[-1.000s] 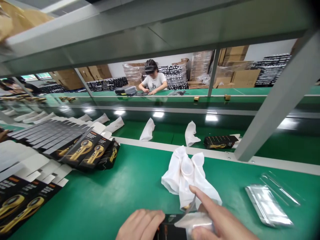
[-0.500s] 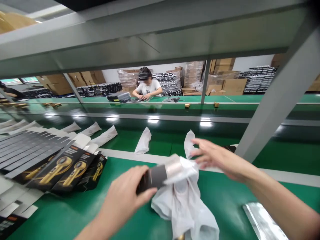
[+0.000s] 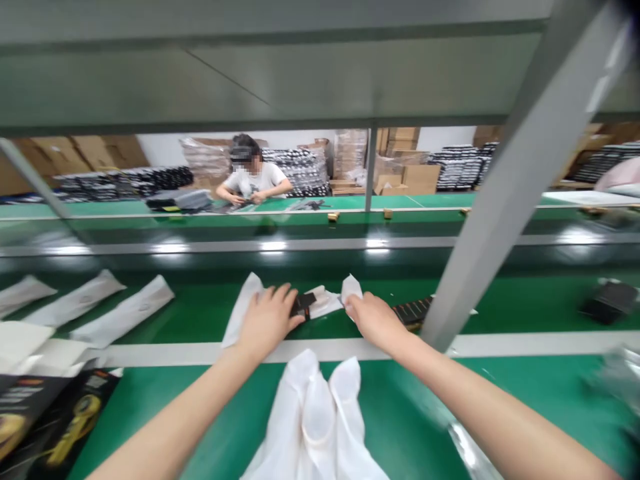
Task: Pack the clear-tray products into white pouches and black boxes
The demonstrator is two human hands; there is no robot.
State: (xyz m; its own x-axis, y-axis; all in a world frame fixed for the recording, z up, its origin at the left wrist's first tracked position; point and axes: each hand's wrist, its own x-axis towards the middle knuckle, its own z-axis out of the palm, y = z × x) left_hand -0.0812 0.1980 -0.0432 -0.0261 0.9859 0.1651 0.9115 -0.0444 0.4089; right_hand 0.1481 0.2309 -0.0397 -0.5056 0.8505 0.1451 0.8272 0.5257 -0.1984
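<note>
My left hand (image 3: 270, 315) reaches over the dark green belt, thumb and fingers around the end of a black box (image 3: 303, 306). White flaps or wrapping (image 3: 325, 301) stick out from the box's right end. Beside that hand, partly behind it, lies a white pouch (image 3: 242, 312). With my right hand (image 3: 374, 321) I pinch the lower end of another white pouch (image 3: 351, 288). Closer to me, several white wrapped items (image 3: 319, 413) lie side by side on the green table (image 3: 410, 427).
Black printed boxes (image 3: 75, 420) stand at the lower left, with more white pouches (image 3: 125, 310) behind them. A slanted grey post (image 3: 505, 200) rises at the right, near a dark striped box (image 3: 413, 312). A person (image 3: 255, 175) works across the belt.
My left hand has moved forward with the black box from above the table to the belt. My right hand has closed on a white pouch there. The view has turned right.
</note>
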